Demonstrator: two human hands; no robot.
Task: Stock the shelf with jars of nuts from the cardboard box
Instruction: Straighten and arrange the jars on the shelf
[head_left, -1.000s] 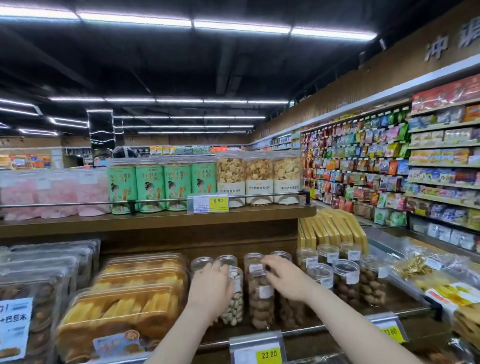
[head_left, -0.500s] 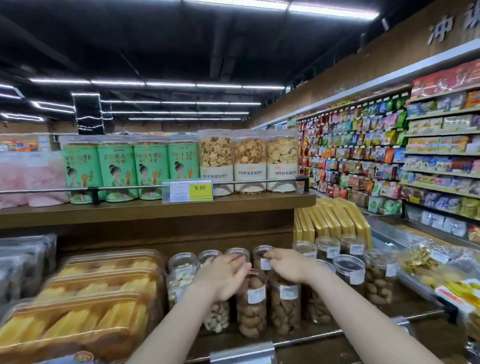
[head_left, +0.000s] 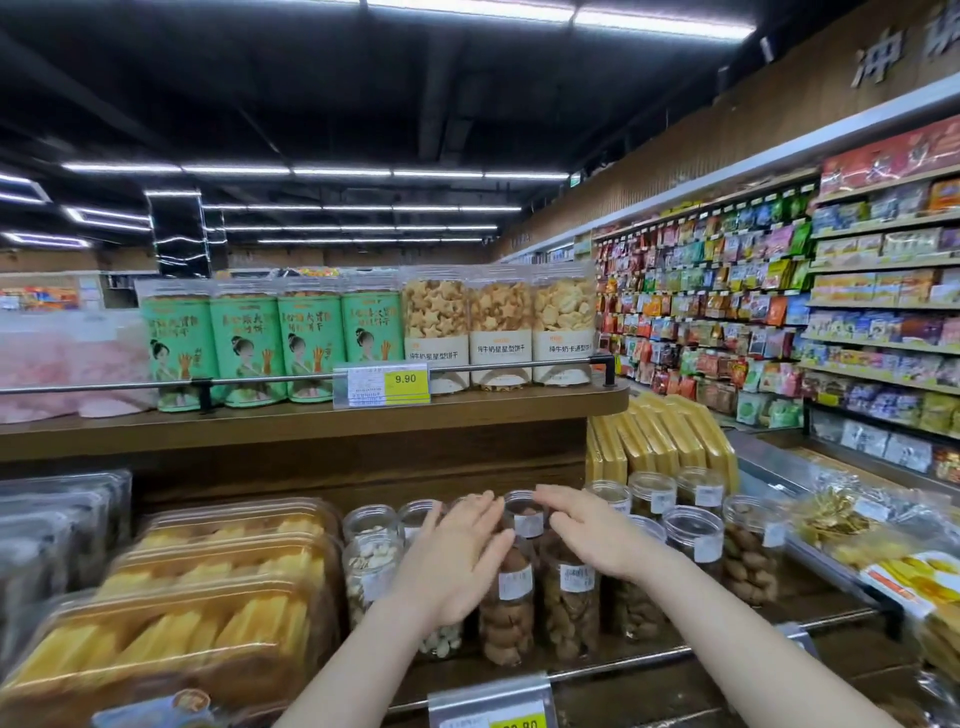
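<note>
Several clear jars of nuts (head_left: 570, 608) with white labels stand in rows on the lower wooden shelf (head_left: 810, 608). My left hand (head_left: 457, 556) lies flat with straight fingers over the tops of the front jars. My right hand (head_left: 587, 530) is also flat, its fingers stretched over the jar lids beside a back-row jar (head_left: 525, 517). Neither hand grips a jar. A jar of pale nuts (head_left: 370, 566) stands to the left of my left hand. The cardboard box is out of view.
Plastic trays of yellow biscuits (head_left: 208, 613) fill the shelf's left side. The upper shelf (head_left: 311, 415) carries green tins and cookie jars behind a metal rail with a 9.90 tag (head_left: 387, 383). Yellow boxes (head_left: 665, 436) and packaged snacks lie to the right.
Both hands have uncurled from the jars and now lie flat over the lids, fingers stretched toward the back row. The view has tilted up slightly.
</note>
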